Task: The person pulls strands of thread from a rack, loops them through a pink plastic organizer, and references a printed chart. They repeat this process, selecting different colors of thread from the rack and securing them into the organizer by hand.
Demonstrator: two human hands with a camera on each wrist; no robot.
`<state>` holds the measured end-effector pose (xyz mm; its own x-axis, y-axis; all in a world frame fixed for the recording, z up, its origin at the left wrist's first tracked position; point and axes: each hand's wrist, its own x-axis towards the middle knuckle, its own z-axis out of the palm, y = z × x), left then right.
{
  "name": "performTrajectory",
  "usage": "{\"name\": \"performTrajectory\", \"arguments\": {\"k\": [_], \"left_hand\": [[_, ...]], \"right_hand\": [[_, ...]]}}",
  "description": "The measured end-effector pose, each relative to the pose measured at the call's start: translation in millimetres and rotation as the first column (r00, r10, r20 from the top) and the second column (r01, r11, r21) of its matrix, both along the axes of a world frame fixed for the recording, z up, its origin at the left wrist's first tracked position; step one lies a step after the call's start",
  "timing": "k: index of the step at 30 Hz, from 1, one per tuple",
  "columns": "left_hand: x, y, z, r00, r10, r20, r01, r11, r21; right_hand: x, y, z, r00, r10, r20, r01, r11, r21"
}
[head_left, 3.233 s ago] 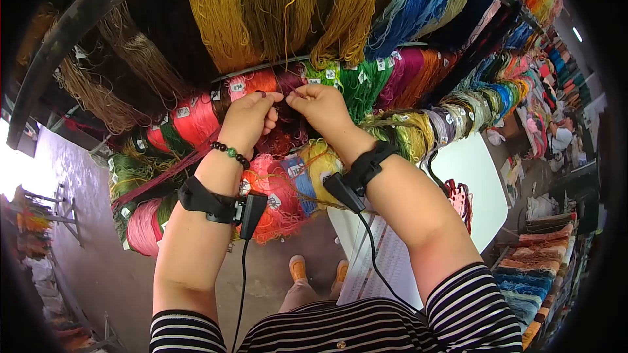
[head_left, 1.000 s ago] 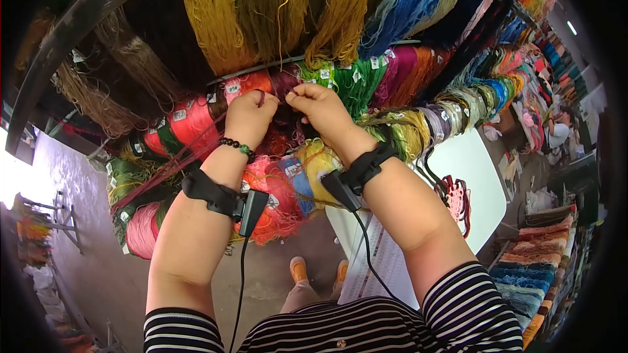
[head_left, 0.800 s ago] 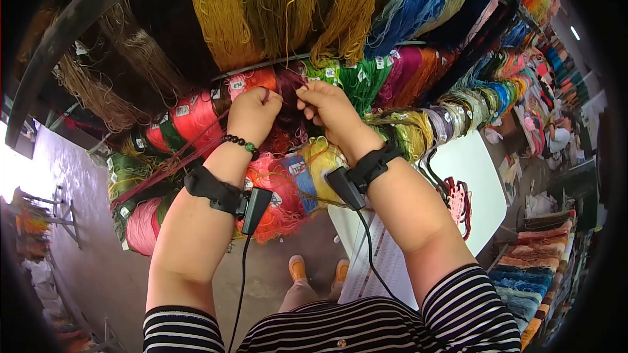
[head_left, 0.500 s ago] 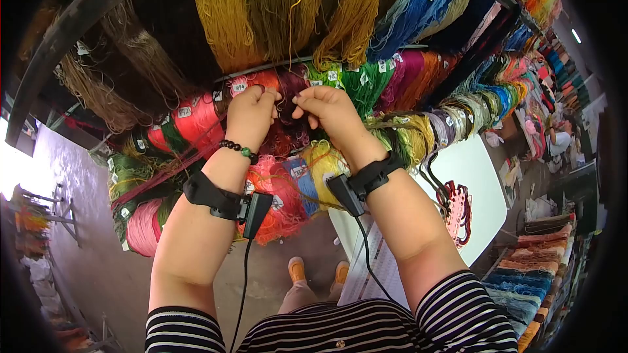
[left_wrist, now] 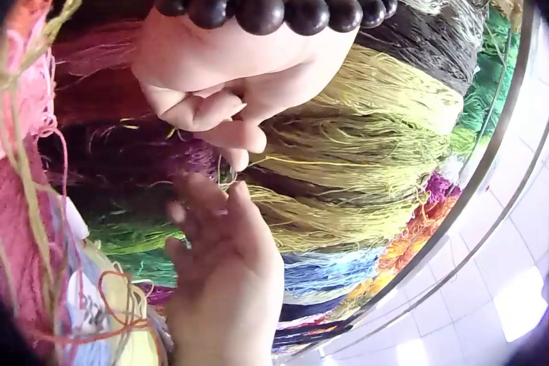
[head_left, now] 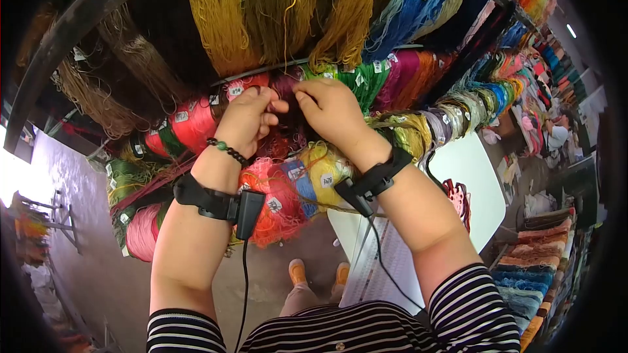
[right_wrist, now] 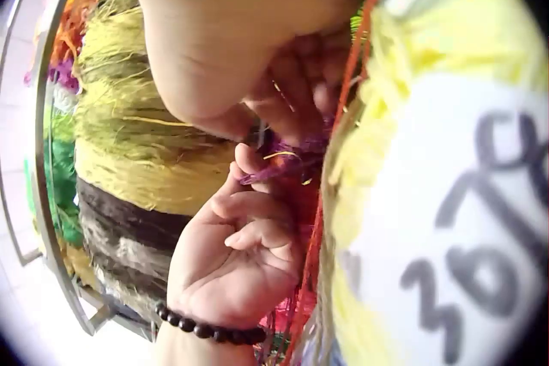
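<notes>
The left hand (head_left: 242, 121) and right hand (head_left: 333, 114) work close together before dark red and purple skeins (head_left: 286, 85). In the right wrist view, purple thread (right_wrist: 287, 160) runs to the left hand (right_wrist: 236, 254), whose thumb and index fingertip pinch it while its other fingers curl. Above the thread is the right hand (right_wrist: 249, 48), its fingers bent. In the left wrist view, the right hand (left_wrist: 227, 272) has its thumb and fingers bent near the left hand's (left_wrist: 240, 83) fingertips; whether it grips thread is unclear.
Yellow and brown skeins (head_left: 219, 19) hang above the hands from a curved metal bar (head_left: 72, 26). Labelled pink and yellow skeins (head_left: 275, 202) lie below. A white table (head_left: 477, 176) stands at the right, with pink and dark red cord (head_left: 460, 201) on it. Cables hang from both wrist cameras.
The right hand has turned, with its back more toward the head camera, and its fingers are nearer together. The left hand has tilted, showing more of its curled fingers.
</notes>
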<state>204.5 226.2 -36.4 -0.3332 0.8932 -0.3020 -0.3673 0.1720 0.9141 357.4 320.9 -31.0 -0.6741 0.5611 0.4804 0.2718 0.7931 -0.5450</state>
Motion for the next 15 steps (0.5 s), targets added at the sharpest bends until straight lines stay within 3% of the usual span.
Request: {"name": "performTrajectory", "arguments": {"k": [2,3,4,5,9,12,15], "left_hand": [[3,0,-8,0.904,-0.106,-0.414,0.087,0.994,-0.065],[4,0,-12,0.810,-0.148,-0.567,0.129,0.989,-0.074],[3,0,-13,0.689,-0.179,-0.703,0.165,0.982,-0.089],[5,-4,-16,0.778,-0.194,-0.597,0.187,0.980,-0.074],[17,-37,15,0.627,-0.313,-0.713,0.336,0.935,-0.114],[29,-90,57,0.709,-0.257,-0.657,0.355,0.935,0.018],[32,-181,84,0.727,-0.179,-0.663,0.274,0.961,0.042]], "right_hand": [[-11,11,-1,0.985,0.131,-0.115,-0.072,0.906,0.417],[-10,11,2,0.989,0.117,0.085,-0.144,0.866,0.479],[-12,13,1,0.983,0.099,0.156,-0.163,0.858,0.486],[-15,16,-6,0.971,0.080,0.225,-0.184,0.852,0.491],[-19,19,-13,0.923,0.016,0.385,-0.206,0.864,0.459],[-18,18,-9,0.898,0.001,0.440,-0.202,0.890,0.409],[-20,16,-6,0.890,0.004,0.457,-0.201,0.902,0.382]]}}
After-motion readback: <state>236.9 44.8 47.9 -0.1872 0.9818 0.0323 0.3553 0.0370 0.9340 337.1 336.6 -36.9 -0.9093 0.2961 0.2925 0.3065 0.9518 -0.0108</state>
